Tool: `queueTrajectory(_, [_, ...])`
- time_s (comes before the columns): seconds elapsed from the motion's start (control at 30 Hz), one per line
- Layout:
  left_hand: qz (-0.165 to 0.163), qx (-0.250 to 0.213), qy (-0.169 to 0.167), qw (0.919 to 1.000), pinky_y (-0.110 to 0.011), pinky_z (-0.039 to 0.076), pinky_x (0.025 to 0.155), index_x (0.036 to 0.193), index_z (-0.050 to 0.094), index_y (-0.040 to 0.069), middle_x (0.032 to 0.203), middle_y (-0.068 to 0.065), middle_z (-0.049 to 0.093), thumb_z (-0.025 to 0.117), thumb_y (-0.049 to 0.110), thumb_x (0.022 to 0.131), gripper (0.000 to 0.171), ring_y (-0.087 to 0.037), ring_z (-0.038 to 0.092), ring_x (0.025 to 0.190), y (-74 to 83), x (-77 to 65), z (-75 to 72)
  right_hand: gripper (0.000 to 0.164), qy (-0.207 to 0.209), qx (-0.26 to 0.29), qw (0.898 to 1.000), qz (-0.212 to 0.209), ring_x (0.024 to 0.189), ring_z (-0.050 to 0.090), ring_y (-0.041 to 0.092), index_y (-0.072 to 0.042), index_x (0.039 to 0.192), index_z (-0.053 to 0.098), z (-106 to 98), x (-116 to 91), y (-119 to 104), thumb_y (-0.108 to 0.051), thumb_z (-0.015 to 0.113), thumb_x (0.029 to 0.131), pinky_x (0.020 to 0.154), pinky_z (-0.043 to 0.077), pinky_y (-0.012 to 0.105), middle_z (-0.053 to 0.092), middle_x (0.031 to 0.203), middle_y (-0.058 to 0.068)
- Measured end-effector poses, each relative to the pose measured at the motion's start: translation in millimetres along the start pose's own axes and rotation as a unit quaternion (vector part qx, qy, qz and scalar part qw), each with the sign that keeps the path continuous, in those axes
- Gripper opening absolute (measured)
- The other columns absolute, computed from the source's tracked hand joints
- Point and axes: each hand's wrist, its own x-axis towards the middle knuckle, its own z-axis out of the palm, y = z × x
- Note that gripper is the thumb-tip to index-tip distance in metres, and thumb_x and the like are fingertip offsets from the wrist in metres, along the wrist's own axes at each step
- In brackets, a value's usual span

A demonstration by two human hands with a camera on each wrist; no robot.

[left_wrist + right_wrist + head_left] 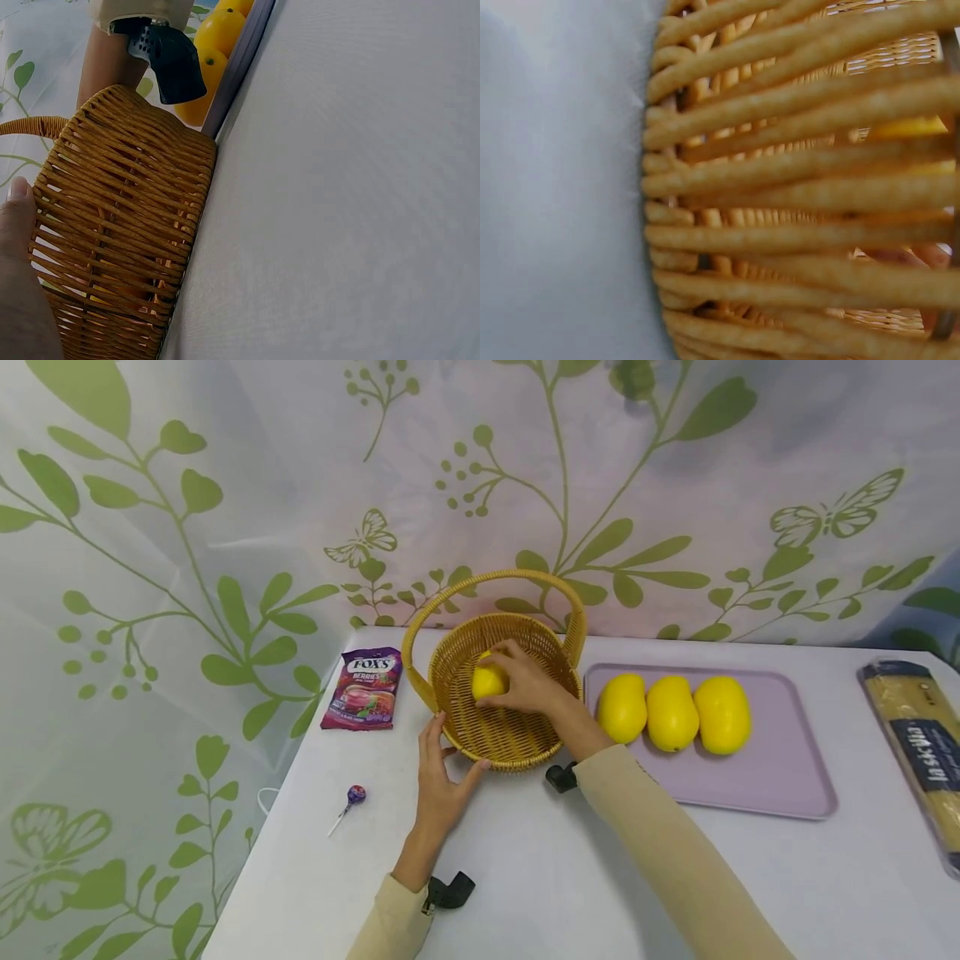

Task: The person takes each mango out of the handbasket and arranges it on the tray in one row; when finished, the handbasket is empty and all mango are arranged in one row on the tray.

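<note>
A yellow mango (489, 682) is held in my right hand (525, 681), which reaches down inside the round wicker basket (495, 760). Fingers wrap its right side, over the basket's woven floor. Against the basket's near left wall rests my left hand (442, 785), fingers and thumb spread and fairly straight. The left wrist view shows its thumb (16, 217) at the rim of the basket (127, 195). In the right wrist view, the wicker wall (802, 180) fills most of the picture; a bit of yellow (907, 127) shows through its gaps.
Right of the basket lies a lilac tray (780, 760) bearing three yellow mangoes (672, 714). A purple candy bag (363, 688) and a lollipop (356, 794) lie to the left. A pasta pack (918, 743) is at the far right. The basket's tall handle (495, 575) arches behind my right hand.
</note>
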Motion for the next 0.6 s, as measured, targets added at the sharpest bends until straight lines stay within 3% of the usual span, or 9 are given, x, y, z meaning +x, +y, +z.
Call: queueTrajectory(0.6, [-0.006, -0.001, -0.002, 1.0000, -0.042, 0.055, 0.092, 0.156, 0.020, 0.016, 0.151, -0.021, 0.031, 0.080, 0.026, 0.083, 0.095, -0.035, 0.037, 0.139, 1.9, 0.7, -0.4, 0.054, 0.004, 0.009, 1.000, 0.012, 0.124, 0.048, 0.035, -0.012, 0.122, 0.062, 1.0, 0.1, 1.8, -0.032, 0.084, 0.078, 0.101, 0.049, 0.048, 0.039, 0.139, 0.014])
